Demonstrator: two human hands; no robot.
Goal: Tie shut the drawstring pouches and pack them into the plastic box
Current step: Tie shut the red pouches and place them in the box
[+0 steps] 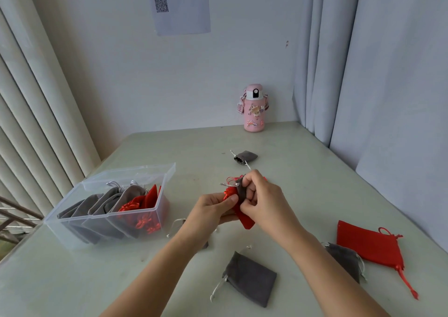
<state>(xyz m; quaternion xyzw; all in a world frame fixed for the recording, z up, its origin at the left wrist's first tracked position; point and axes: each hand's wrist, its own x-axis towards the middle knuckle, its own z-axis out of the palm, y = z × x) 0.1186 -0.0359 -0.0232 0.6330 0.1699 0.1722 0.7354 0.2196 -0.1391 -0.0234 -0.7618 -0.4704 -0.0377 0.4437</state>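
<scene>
Red pouch gripped in left hand fingers, right hand pinching grey pouch, plastic box beside

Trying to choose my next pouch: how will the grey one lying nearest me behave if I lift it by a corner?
The near grey pouch lies flat and creased, so it will probably droop, not hold shape. It looks empty, hence likely very light. Its loose cord would likely dangle, and its velvety cloth probably won't slide on the table.

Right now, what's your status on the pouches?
Left hand grips red pouch, right hand pinches grey pouch. Box open, part filled. Loose pouches scattered around, none blocking the box.
</scene>
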